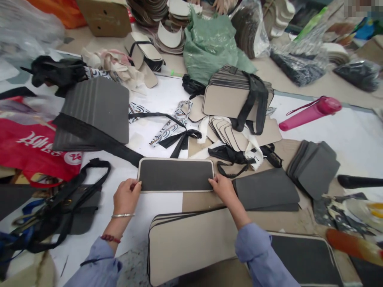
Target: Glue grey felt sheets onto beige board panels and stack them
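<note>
Between my two hands is a dark grey rectangular panel (176,175) with rounded corners and a pale beige rim. My left hand (127,195) pinches its left end, thumb on top. At the right end, my right hand (222,187) grips the edge in the same way. Below the panel lies a stack of beige panels with dark edges (191,243), partly under my right forearm. Just right of my right hand rest flat dark grey sheets (266,189). A black strip (101,137) runs from a dark grey stack (98,107) to the panel's upper left corner.
Beige panels tied with a black strap (227,97) stand beyond, among fabric scraps. A pink bottle (311,113) lies at the right, above small grey pieces (317,165). A red bag (38,147) is at left. A green plastic bag (206,44) sits at the back, near another person's hands (220,6).
</note>
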`<state>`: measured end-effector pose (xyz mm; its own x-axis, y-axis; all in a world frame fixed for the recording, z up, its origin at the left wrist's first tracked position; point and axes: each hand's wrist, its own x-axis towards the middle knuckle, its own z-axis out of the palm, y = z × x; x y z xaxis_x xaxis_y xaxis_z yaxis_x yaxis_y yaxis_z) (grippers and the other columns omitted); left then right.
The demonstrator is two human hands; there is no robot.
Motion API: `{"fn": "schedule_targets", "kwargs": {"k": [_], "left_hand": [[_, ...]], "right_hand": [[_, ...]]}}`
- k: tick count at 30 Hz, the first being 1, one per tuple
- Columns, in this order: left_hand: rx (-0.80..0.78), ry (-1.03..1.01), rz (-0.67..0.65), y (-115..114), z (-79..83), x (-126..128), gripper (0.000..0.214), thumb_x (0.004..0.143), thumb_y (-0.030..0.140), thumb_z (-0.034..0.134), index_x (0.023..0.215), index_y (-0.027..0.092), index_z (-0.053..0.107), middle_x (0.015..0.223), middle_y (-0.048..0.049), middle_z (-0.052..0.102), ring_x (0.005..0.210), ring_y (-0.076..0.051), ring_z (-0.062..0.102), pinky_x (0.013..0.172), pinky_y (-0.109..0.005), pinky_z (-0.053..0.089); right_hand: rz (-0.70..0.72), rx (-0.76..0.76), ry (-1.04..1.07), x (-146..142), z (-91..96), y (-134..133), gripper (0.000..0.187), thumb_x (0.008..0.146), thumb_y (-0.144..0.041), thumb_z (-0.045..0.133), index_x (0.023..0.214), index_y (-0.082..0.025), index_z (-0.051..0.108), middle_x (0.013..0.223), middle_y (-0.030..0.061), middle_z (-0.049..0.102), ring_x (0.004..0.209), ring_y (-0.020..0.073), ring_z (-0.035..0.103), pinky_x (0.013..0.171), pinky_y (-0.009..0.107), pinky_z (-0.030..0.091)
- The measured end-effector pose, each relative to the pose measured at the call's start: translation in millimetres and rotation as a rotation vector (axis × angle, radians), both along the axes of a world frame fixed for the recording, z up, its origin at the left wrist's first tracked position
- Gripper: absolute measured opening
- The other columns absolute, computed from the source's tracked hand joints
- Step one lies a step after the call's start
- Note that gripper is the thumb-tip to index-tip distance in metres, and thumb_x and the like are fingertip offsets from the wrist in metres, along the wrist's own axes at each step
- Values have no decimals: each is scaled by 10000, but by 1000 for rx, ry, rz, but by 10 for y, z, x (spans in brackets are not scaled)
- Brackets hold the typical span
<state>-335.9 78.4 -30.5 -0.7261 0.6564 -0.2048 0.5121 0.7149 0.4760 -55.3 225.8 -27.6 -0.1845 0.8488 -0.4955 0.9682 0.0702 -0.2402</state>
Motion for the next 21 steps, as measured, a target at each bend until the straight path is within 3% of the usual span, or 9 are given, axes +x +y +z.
{"fn": "schedule_targets", "kwargs": {"k": [17,21], "left_hand": [[23,26,-21,-9,-61,-6,162,688,340,470,596,210,501,597,1,489,625,-173,493,608,-285,389],[117,119,-38,-47,-128,5,115,703,296,494,628,209,482,593,5,490,616,-173,494,599,-292,410]], "right_hand": [[9,-46,-42,-18,12,58,222,809,-371,510,694,-193,574,682,38,614,671,157,553,571,232,298],[19,-38,-46,-26,17,44,239,815,-364,498,659,-191,553,628,30,592,629,152,537,559,232,298]]}}
